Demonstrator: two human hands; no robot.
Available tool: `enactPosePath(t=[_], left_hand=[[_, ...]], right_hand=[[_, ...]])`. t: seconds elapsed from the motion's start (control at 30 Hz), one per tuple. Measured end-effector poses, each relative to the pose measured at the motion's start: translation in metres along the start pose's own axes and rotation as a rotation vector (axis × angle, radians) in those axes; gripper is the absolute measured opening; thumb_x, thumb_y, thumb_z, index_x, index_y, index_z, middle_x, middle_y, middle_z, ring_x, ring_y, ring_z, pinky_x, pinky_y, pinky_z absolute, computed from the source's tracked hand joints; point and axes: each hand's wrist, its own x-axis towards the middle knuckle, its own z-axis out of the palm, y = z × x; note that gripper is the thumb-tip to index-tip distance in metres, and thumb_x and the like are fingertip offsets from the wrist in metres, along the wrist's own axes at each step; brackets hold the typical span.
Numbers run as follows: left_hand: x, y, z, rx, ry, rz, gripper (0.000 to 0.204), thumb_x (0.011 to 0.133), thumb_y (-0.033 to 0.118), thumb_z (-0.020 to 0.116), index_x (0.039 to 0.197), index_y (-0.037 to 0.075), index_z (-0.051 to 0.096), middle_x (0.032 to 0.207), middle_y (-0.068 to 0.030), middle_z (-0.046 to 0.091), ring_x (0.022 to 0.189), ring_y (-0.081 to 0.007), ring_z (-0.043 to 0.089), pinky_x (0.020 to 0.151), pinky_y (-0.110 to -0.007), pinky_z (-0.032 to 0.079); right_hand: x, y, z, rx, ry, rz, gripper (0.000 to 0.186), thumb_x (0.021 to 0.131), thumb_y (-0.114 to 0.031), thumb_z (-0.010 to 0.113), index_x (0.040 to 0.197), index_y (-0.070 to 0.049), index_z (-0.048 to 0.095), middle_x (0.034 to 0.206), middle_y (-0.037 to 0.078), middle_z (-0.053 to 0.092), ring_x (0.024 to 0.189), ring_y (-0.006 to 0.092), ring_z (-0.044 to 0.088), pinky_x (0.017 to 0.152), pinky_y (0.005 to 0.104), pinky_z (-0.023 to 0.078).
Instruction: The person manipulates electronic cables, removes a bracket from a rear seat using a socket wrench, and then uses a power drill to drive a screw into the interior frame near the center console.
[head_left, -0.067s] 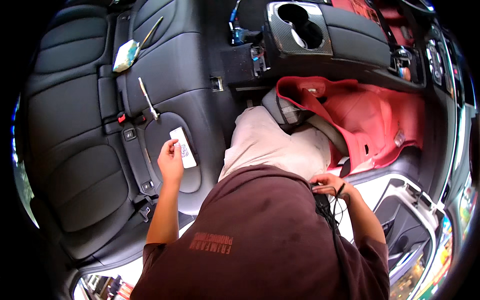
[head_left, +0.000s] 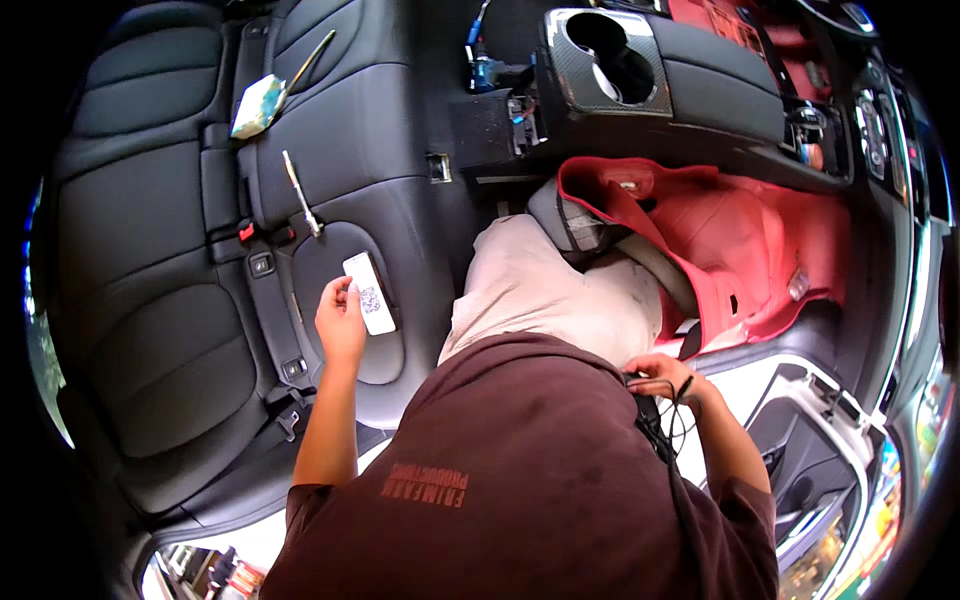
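Observation:
My left hand [head_left: 341, 318] is at the edge of a phone [head_left: 376, 310] above the black rear seat, its thumb and fingers closed on the phone's left side. The phone's white face shows a square black code. At my right hip, my right hand [head_left: 662, 376] has its fingers curled on thin black cables [head_left: 655, 430]; part of what it grips is hidden by the shirt and fingers. A ratchet wrench [head_left: 302, 195] lies on the seat cushion beyond the phone.
Farther along the rear seat [head_left: 160, 215] are a pale packet [head_left: 259, 106] and a thin stick [head_left: 310, 62]. Red floor lining [head_left: 740, 240] lies folded right of my legs. The centre console [head_left: 720, 85] stands beyond it, with a blue power tool [head_left: 484, 72] nearby. An open door [head_left: 810, 450] is at right.
The view has shifted slightly, so the seat and console appear a little to the right. More of the code on the phone shows beside my left fingers. My right hand keeps its grip.

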Motion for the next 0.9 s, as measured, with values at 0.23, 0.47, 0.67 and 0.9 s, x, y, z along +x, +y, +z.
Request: enactPosePath(t=[0.23,0.47,0.67,0.9], left_hand=[[0.015,-0.036,-0.008,0.170,0.051,-0.160,0.039,0.104,0.033,0.073,0.129,0.003,0.070,0.086,-0.0044,0.069,0.082,-0.0159,0.067,0.080,-0.034,0.054],[0.000,0.036,-0.001,0.637,-0.205,-0.271,0.093,0.086,0.066,0.080,0.146,0.000,0.053,0.133,-0.0196,0.070,0.120,-0.0373,0.071,0.101,-0.049,0.055],[0.011,0.046,0.003,0.600,-0.247,-0.219,0.088,0.082,0.062,0.084,0.136,-0.002,0.058,0.127,-0.0225,0.074,0.122,-0.0384,0.071,0.102,-0.049,0.055],[-0.006,0.109,0.062,-0.065,-0.478,0.060,0.074,0.087,0.050,0.087,0.133,-0.001,0.060,0.119,-0.0120,0.069,0.109,-0.0225,0.066,0.096,-0.038,0.054]], right_hand=[[-0.019,0.006,0.011,-0.045,0.085,0.021,0.032,0.103,-0.010,0.075,0.134,0.000,0.072,0.120,0.003,0.077,0.113,0.0112,0.068,0.102,0.0291,0.052],[0.004,0.004,-0.032,0.302,0.408,-0.154,0.041,0.111,-0.028,0.064,0.139,0.000,0.067,0.130,0.014,0.075,0.114,0.0207,0.071,0.098,0.0357,0.057],[0.004,-0.043,-0.063,0.265,0.762,-0.386,0.036,0.110,-0.022,0.061,0.139,-0.001,0.066,0.126,0.013,0.074,0.114,0.0199,0.071,0.096,0.0321,0.057],[-0.010,-0.173,-0.002,0.047,0.552,-0.732,0.037,0.110,-0.021,0.061,0.141,-0.002,0.066,0.131,0.010,0.073,0.121,0.0177,0.069,0.103,0.0329,0.054]])
